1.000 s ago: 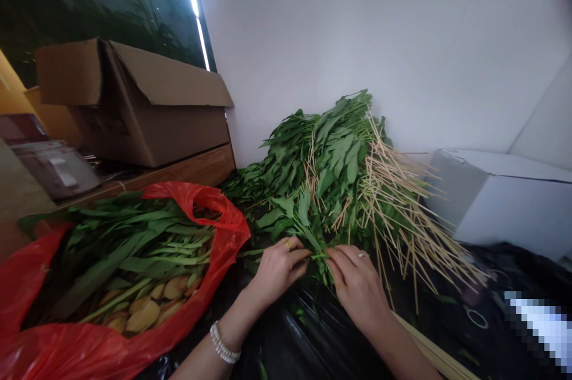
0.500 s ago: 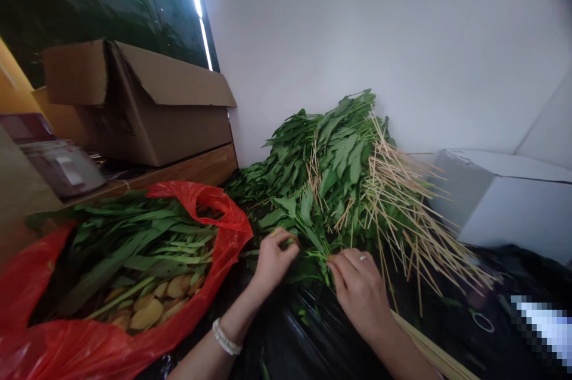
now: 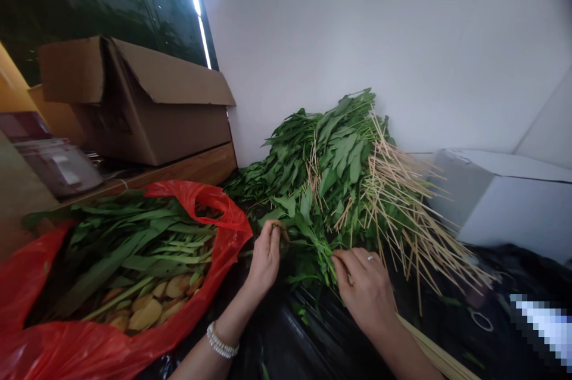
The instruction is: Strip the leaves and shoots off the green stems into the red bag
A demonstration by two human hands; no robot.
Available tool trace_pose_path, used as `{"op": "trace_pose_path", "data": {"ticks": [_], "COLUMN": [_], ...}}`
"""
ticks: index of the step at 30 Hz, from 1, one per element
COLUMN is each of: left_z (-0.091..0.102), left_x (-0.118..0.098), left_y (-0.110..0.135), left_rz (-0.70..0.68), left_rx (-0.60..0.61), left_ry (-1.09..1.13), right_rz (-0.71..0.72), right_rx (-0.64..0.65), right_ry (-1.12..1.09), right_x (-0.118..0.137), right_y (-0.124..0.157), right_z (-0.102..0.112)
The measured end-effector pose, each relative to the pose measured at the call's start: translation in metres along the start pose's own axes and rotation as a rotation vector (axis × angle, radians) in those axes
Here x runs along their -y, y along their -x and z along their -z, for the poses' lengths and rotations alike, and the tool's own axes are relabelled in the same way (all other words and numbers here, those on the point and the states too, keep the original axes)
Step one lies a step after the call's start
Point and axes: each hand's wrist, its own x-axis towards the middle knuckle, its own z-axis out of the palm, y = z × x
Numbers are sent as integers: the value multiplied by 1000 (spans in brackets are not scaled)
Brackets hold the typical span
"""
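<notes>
My left hand [image 3: 266, 254], with a beaded bracelet at the wrist, is closed in a pinch over the black plastic; what is between its fingertips is too dark to make out. My right hand [image 3: 367, 286], wearing a ring, has its fingers closed at the stem ends of some leafy greens [image 3: 322, 250]. Behind both hands rises a pile of leafy greens [image 3: 344, 148], with many thin wooden skewers [image 3: 415, 222] sticking out to the right. More skewers [image 3: 431, 347] lie under my right forearm.
At left, a red plastic bag [image 3: 226, 231] holds long green leaves and round brownish slices [image 3: 146, 313]. An open cardboard box [image 3: 179, 130] and a clear tub [image 3: 62, 168] stand behind it. A white box [image 3: 513, 207] is at right. Black plastic [image 3: 286, 344] covers the surface.
My left hand has moved slightly left and up, away from the greens, turning at the wrist. My right hand has shifted slightly right, still at the stem ends.
</notes>
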Motion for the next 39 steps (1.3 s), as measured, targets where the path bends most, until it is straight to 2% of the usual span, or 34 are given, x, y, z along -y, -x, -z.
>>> {"op": "trace_pose_path", "data": {"ticks": [3, 6, 10, 14, 20, 23, 26, 31, 39], "left_z": [-2, -6, -10, -11, -12, -14, -14, -14, -14], "left_x": [-6, -11, -10, -5, -1, -1, -1, 2, 0], "left_y": [6, 10, 13, 12, 12, 13, 14, 14, 15], "left_rz": [-9, -88, -216, -326, -365, -369, -414, -513, -569], "left_rx": [60, 147, 233, 231, 293, 334, 324, 340, 388], "left_ry": [-63, -174, -196, -249, -353, -429, -490, -565, -716], "right_rz": [-14, -13, -1, 38, 100, 97, 95, 78, 77], "right_rx": [12, 23, 47, 70, 79, 66, 76, 118, 188], "right_ry": [-5, -9, 4, 26, 36, 40, 47, 77, 130], "right_x": [-1, 0, 2, 4, 7, 9, 11, 10, 6], "right_y": [1, 2, 3, 3, 2, 1, 1, 2, 3], "right_z": [-3, -4, -5, -4, -3, -4, -4, -4, -3]}}
